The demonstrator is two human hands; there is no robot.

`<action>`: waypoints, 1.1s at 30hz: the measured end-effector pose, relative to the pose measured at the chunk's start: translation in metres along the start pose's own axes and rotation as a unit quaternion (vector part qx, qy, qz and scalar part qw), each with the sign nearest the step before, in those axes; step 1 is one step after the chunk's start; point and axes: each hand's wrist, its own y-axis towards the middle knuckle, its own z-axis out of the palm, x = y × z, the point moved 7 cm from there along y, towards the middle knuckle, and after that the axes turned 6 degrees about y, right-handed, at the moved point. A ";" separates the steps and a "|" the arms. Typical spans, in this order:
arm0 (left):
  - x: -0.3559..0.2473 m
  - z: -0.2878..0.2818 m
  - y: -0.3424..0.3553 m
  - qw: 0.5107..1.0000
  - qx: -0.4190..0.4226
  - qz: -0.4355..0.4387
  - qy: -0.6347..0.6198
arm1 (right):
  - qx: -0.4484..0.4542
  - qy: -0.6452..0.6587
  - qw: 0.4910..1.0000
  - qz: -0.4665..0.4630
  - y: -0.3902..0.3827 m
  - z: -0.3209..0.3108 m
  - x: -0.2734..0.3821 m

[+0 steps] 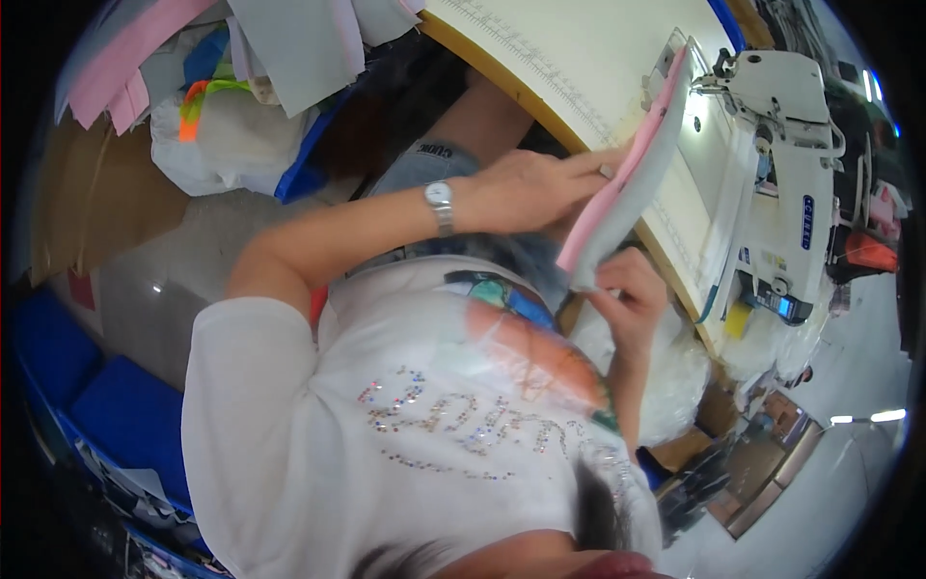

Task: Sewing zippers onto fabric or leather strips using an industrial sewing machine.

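A long two-layer fabric strip (632, 179), pink along one side and grey along the other, runs from the sewing machine's needle area down past the table's front edge. My right hand (632, 289) pinches its near end between thumb and fingers. From the left, my left hand (540, 188), with a watch at the wrist, grips the strip's pink side about midway; its fingertips are partly hidden behind the cloth. A small greyish item, which I cannot make out, shows at the left fingers. The sewing machine (786, 96) has its lamp lit over the strip's far end.
The pale table (550, 58) has a printed ruler scale and a wooden front edge. Grey and pink cut fabric pieces (299, 48) hang at the upper left, above a white bag (227, 145). Blue bins (125, 405) stand at lower left; clear plastic wrapping (666, 376) lies below the table.
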 end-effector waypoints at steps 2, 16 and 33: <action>0.008 -0.010 -0.008 0.999 -0.003 -0.005 0.037 | 0.005 -0.009 1.000 0.014 0.001 0.007 0.000; -0.022 -0.020 0.085 0.942 0.016 0.284 0.176 | 0.006 -0.204 0.971 -0.126 -0.005 0.032 -0.009; -0.025 0.005 0.115 0.915 0.183 0.296 0.205 | -0.026 -0.156 0.970 -0.185 -0.009 0.038 -0.010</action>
